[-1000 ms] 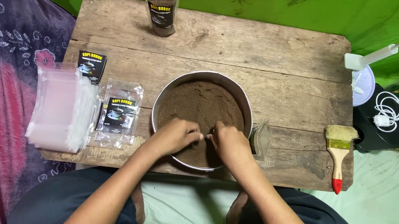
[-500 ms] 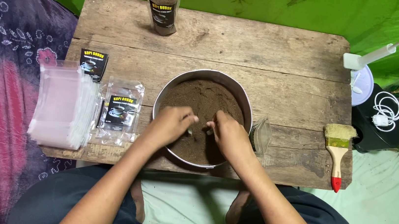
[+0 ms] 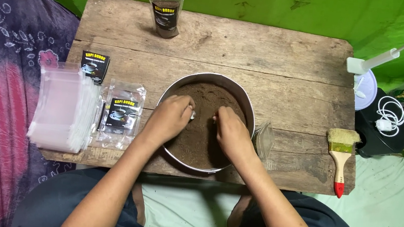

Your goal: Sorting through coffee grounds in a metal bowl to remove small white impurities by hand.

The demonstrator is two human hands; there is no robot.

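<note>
A round metal pan (image 3: pixel 243 99) of dark brown powder (image 3: pixel 209 99) sits in the middle of a low wooden table (image 3: pixel 288 57). Both my hands are down in the powder. My left hand (image 3: pixel 171 118) is curled with something small and shiny at its fingertips, though what it is I cannot make out. My right hand (image 3: pixel 230 131) faces it a few centimetres away, fingers bent into the powder; whether it holds anything is hidden.
A filled clear pouch (image 3: pixel 165 9) stands at the table's far edge. A stack of empty clear bags (image 3: pixel 62 106), a black label card (image 3: pixel 94 64) and a labelled empty pouch (image 3: pixel 122 112) lie at left. A paintbrush (image 3: pixel 341 155) lies at right, a small clear cup (image 3: pixel 264 140) beside the pan.
Both hands have shifted slightly farther into the pan and moved a little apart. The pan and the other things have stayed in place.
</note>
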